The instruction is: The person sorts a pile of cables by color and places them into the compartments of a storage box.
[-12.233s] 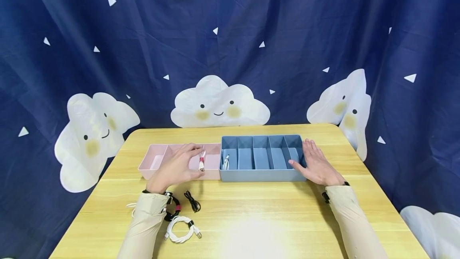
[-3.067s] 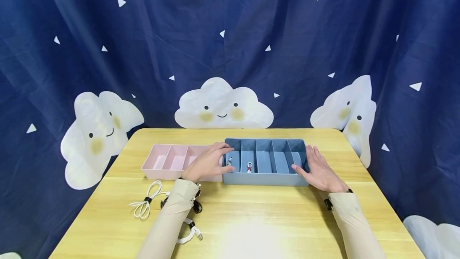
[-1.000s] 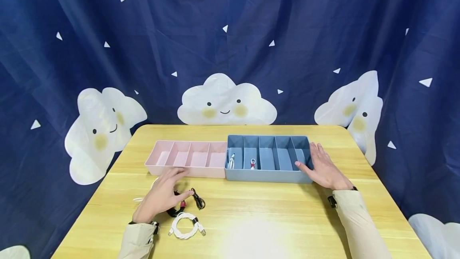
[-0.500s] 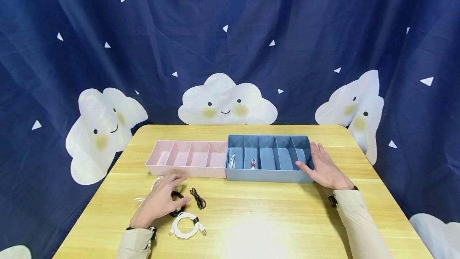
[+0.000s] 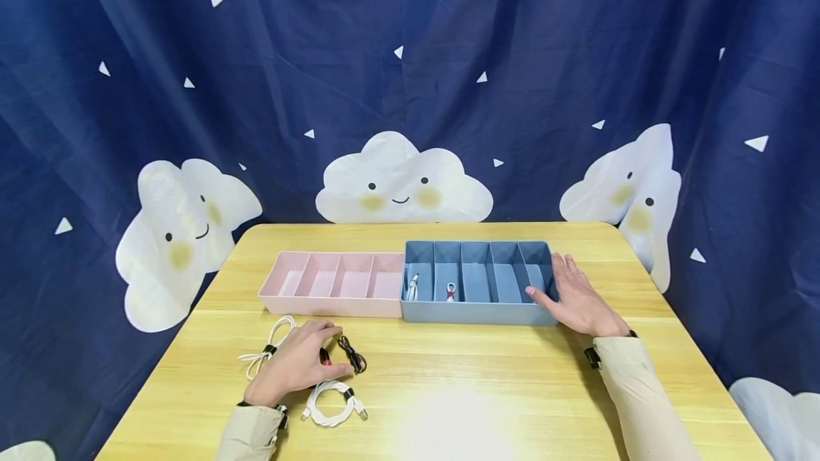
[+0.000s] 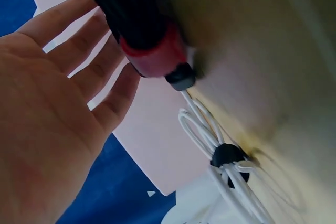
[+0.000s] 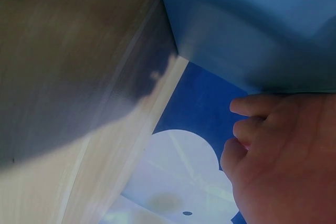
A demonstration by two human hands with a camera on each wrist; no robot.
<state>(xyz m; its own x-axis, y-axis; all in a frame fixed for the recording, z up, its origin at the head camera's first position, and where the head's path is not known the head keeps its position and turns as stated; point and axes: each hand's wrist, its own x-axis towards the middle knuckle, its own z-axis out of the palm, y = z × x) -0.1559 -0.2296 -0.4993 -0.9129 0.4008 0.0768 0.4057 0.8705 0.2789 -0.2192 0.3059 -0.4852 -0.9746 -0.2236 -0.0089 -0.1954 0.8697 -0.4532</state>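
Note:
My left hand (image 5: pixel 300 361) is low over a coiled black cable with a red strap (image 5: pixel 325 358), thumb and fingers apart on either side of it. In the left wrist view the slightly bent fingers (image 6: pixel 84 40) lie beside that cable (image 6: pixel 136 19); whether they touch it I cannot tell, and the thumb is hidden. My right hand (image 5: pixel 584 303) rests against the right end of the blue divided box (image 5: pixel 477 314), its thumb over the front rim. Inside the box, a white cable (image 5: pixel 413 288) lies in the leftmost compartment and a red-tied white cable (image 5: pixel 451 292) in the one beside it.
A pink divided box (image 5: pixel 333 306) adjoins the blue one on its left. Near the left hand lie a white cable with black tie (image 5: pixel 259 358), a small black cable (image 5: pixel 351 354) and a coiled white cable (image 5: pixel 329 418). A blue curtain (image 5: pixel 410 91) hangs behind the table.
Since half a second ago, my left hand has shifted slightly right and nearer, over the black cable. Earlier it was at the blue box, where the red-tied cable now lies. My right hand stays put.

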